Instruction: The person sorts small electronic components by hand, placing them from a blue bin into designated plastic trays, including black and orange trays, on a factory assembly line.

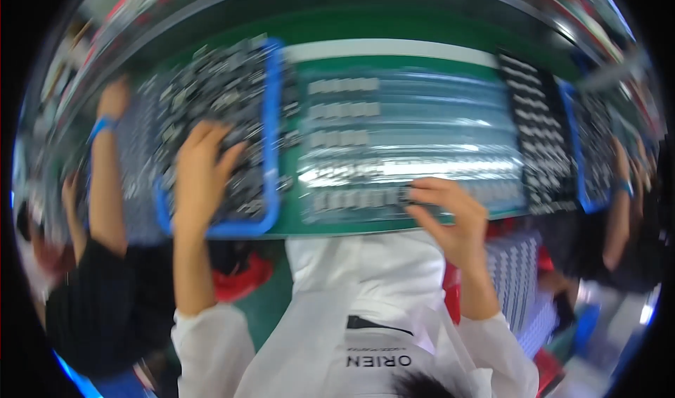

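Note:
My left hand (pixel 200 173) reaches over a blue-rimmed bin (pixel 271 138) heaped with small dark parts (pixel 232 71). Its thumb stands apart from its fingers, and I see nothing held between them. To the right lies a clear plastic tray (pixel 436 110) with long ridged rows; several rows hold small pale-looking pieces at their left ends. At the front row of this tray is my right hand (pixel 453 219), its thumb and fingertips closing on a small dark part (pixel 406 193). Motion blur hides the part's exact kind.
Several loose dark parts (pixel 288 139) lie between bin and tray on the green tabletop (pixel 394 25). A black tray of pale pieces (pixel 538 131) and another blue-rimmed bin (pixel 578 148) stand right. Co-workers' arms (pixel 105 180) are at the left and at the far right.

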`<action>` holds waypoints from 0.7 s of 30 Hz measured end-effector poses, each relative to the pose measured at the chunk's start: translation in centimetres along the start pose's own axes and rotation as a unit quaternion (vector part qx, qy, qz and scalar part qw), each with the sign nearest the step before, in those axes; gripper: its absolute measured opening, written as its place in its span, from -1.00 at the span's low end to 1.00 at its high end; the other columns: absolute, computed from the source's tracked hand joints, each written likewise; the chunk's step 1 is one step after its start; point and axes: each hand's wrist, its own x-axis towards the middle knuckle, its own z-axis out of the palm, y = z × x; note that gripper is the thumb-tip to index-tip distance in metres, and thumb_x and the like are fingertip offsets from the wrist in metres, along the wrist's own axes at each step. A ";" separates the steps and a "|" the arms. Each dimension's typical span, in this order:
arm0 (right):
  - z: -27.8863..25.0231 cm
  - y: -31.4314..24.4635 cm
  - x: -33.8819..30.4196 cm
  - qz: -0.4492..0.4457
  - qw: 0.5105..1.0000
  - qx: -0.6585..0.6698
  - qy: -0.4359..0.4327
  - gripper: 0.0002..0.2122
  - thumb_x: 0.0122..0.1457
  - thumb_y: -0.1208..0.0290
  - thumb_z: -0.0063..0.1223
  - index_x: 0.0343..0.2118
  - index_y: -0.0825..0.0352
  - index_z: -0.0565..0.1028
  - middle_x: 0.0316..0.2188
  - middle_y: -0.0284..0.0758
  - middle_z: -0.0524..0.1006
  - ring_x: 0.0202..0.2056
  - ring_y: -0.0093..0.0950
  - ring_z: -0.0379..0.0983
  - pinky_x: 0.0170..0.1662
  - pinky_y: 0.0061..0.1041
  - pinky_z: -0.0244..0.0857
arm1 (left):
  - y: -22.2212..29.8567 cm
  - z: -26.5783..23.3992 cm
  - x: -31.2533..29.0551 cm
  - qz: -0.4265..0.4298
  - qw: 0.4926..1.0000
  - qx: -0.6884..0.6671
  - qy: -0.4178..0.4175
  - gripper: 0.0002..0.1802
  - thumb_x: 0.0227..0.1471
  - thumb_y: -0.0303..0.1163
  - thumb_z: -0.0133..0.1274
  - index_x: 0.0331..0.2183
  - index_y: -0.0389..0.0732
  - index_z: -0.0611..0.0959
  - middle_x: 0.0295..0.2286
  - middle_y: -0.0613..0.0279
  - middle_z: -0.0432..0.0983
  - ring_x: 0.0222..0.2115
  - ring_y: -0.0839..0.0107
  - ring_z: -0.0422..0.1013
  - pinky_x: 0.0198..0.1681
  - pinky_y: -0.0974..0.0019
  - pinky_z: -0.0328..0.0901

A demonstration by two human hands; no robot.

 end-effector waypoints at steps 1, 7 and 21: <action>-0.1 0.4 0.1 -0.024 0.999 0.026 0.006 -0.75 -0.16 0.64 0.29 -0.34 0.37 0.57 -0.29 -0.24 0.58 -0.24 -0.38 0.52 -0.18 -0.52 0.36 | -0.3 -0.7 -0.4 -0.006 1.000 -0.006 0.002 -0.76 -0.09 -0.51 0.16 -0.28 -0.34 0.58 -0.33 0.10 0.47 -0.41 0.30 0.44 -0.35 0.37 0.32; -7.5 3.7 -0.1 0.034 0.990 -0.067 0.121 -0.79 -0.10 0.63 0.22 -0.33 0.38 0.56 -0.27 -0.24 0.57 -0.23 -0.40 0.52 -0.15 -0.52 0.36 | -2.7 0.9 0.8 -0.063 0.993 0.036 0.094 -0.71 0.03 -0.51 0.09 -0.14 -0.22 0.53 -0.38 0.23 0.45 -0.44 0.48 0.37 -0.36 0.44 0.26; -25.0 22.8 8.8 0.074 0.940 -0.323 0.075 -0.82 -0.08 0.64 0.17 -0.35 0.41 0.49 -0.43 -0.23 0.56 -0.32 -0.41 0.53 -0.18 -0.51 0.37 | 0.4 -0.5 2.6 -0.163 0.887 -0.431 0.028 -0.81 0.19 -0.33 -0.09 -0.26 -0.24 0.50 -0.40 0.28 0.44 -0.61 0.68 0.23 -0.57 0.61 0.13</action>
